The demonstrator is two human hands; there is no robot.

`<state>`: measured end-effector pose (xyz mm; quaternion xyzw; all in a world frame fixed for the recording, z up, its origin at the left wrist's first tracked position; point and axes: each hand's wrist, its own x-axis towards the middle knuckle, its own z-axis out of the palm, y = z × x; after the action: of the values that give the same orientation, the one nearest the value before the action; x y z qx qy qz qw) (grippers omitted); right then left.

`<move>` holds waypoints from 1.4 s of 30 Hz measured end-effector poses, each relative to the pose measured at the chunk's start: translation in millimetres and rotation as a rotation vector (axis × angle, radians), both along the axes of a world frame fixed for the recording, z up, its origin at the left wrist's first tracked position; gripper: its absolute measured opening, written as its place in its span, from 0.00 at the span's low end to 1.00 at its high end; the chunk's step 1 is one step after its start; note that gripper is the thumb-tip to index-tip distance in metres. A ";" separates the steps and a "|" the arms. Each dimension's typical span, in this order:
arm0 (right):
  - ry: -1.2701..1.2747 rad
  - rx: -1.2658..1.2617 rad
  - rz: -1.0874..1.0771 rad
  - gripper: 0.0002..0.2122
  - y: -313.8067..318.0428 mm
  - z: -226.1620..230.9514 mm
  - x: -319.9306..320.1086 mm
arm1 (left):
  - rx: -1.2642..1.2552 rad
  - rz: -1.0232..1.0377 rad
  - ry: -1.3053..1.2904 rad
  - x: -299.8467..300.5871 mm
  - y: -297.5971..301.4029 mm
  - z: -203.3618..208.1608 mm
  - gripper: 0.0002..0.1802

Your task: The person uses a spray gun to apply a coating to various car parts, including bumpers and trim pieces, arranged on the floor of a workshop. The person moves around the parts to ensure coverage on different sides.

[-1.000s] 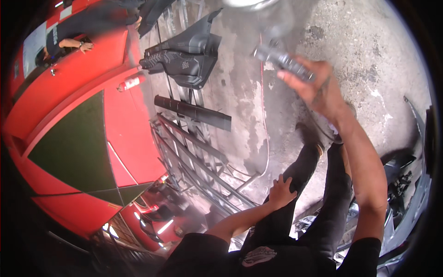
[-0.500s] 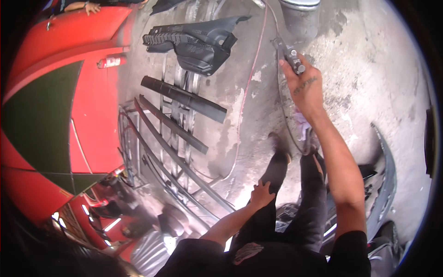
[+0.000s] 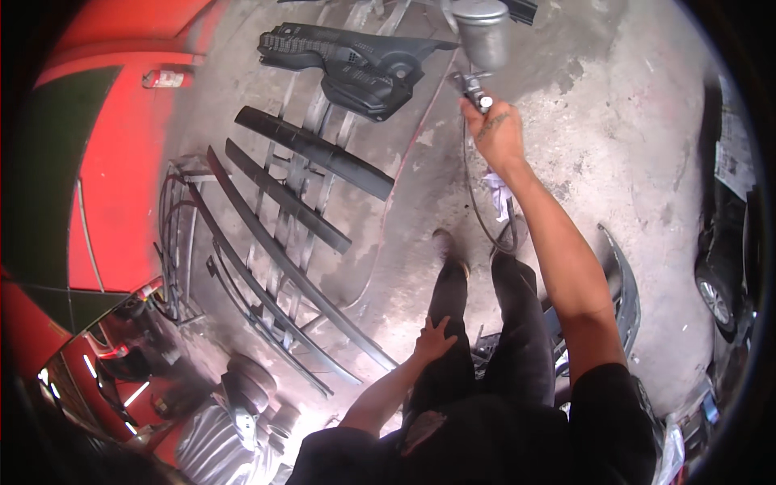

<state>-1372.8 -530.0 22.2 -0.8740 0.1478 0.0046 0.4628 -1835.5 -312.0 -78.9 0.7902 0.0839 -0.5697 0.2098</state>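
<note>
My right hand (image 3: 499, 136) is closed round the handle of a spray gun (image 3: 482, 36) with a metal cup on top, held out at arm's length. From the gun a dark air hose (image 3: 472, 194) loops down toward my feet. Below that hand hangs a crumpled whitish cloth (image 3: 499, 196); what holds it is hidden. My left hand (image 3: 436, 339) lies on my left thigh, fingers spread, with nothing in it. Left of the gun, a black moulded plastic panel (image 3: 368, 77), a wide black strip (image 3: 315, 152), a narrower strip (image 3: 287, 196) and several long curved trims (image 3: 279, 255) are laid out.
The parts lie across a metal frame rack (image 3: 295, 190). A red car (image 3: 121, 178) stands at the left. By my right leg is a curved bumper-like part (image 3: 626, 283); a dark car (image 3: 719, 275) stands far right. A silver crinkled cover (image 3: 222, 444) is at lower left.
The view has turned, so most things sit further left. My right hand and the spray gun have shifted left and away, nearer the black panel. My left hand stays on my thigh.
</note>
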 end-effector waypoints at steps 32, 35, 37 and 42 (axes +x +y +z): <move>-0.329 -0.205 0.488 0.16 310.8 64.5 -25.6 | -0.203 0.641 -0.433 -50.4 45.5 3.3 0.32; -0.257 -0.246 0.468 0.17 289.6 62.7 -38.9 | -0.218 0.651 -0.436 -50.4 42.3 -10.3 0.32; -0.209 -0.271 0.414 0.17 260.5 57.6 -58.5 | -0.191 0.666 -0.585 -50.5 35.8 -21.0 0.33; -0.239 -0.347 0.261 0.15 170.6 46.0 -112.5 | -0.330 0.810 -0.728 8.9 31.2 5.8 0.36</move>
<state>-1485.3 -359.5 68.1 -0.9464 -0.0236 -0.0646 0.3156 -1826.6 -280.7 -73.2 0.7970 0.2124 -0.1405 0.5477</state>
